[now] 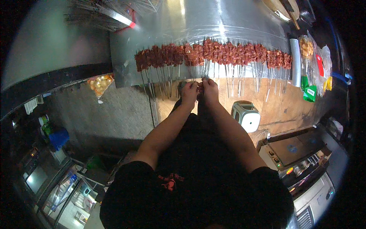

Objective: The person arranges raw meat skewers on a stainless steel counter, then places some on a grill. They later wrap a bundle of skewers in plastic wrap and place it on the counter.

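Note:
A long row of raw meat skewers (226, 53) lies along the near edge of a metal table (197, 17), their bare metal ends jutting out over the edge toward me. My left hand (189, 93) pinches the ends of some skewers (192, 73) near the middle of the row. Right beside it, my right hand (209, 88) grips another few skewer ends (205, 68). Both hands are close together, just off the table's edge, and the fingertips partly hide the metal ends. Clear plastic film (243, 28) lies behind the meat.
Bare metal skewers (97, 14) are heaped at the back left. A roll of film (295, 63) and plastic bags (320, 65) stand at the right end. Below the table is a plastic stool (249, 118). A bag of onions or similar produce (100, 84) sits at the left.

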